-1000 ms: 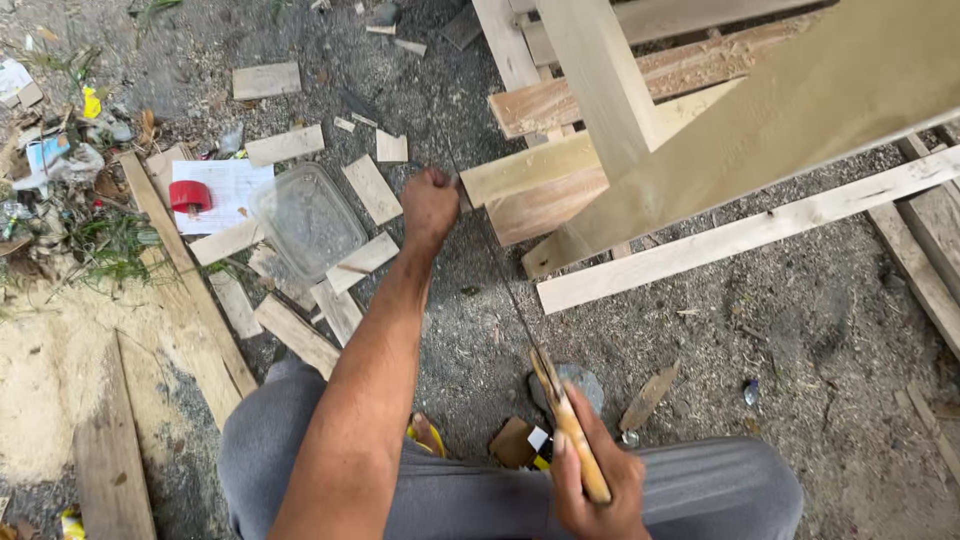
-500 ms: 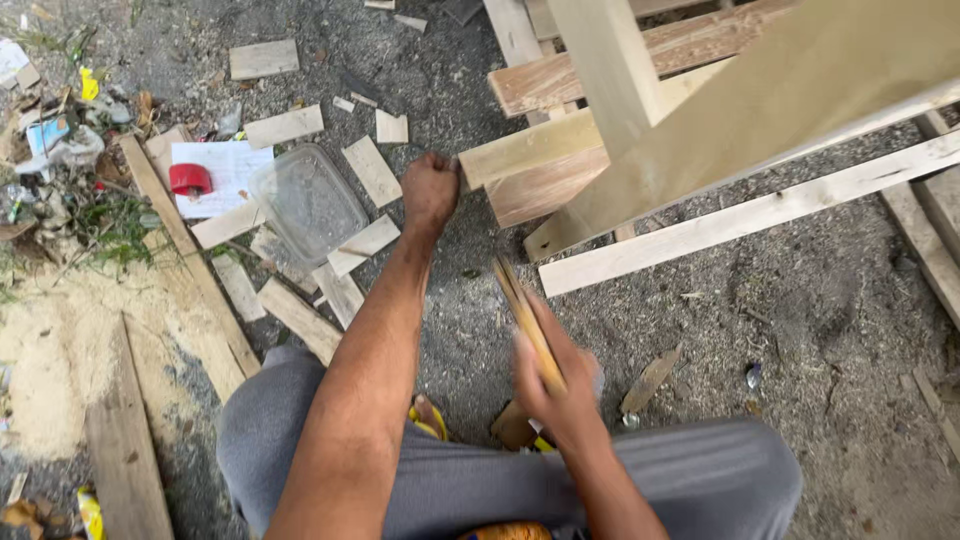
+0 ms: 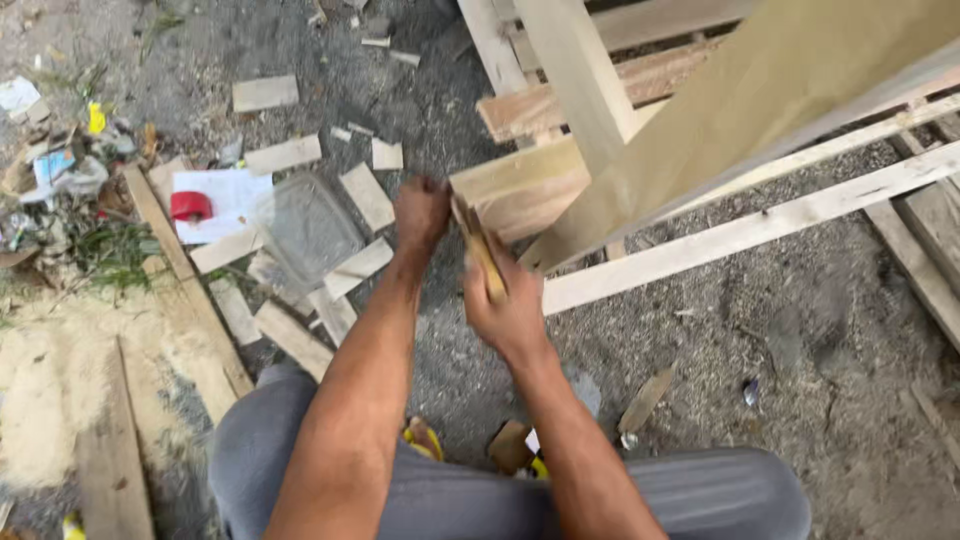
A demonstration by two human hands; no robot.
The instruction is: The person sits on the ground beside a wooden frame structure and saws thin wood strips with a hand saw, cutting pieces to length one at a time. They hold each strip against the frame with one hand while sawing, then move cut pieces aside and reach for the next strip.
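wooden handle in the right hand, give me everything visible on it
The wooden handle is a slim, light tan stick, motion-blurred. It tilts up and to the left from the right hand, which grips its lower end. Its top end reaches the plank end beside the left hand. Any tool head is hidden or blurred.

Right hand (image 3: 510, 315) around a wooden handle (image 3: 482, 255), left hand (image 3: 421, 212) against the plank end (image 3: 520, 190).

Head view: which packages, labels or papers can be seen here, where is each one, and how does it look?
White paper sheet: on the ground at left, rectangular, under a red tape roll.
Clear plastic container: beside the sheet, left of the left hand, squarish, see-through.
Litter wrappers: far left edge, crumpled, white, blue and yellow.
No screens or signs.
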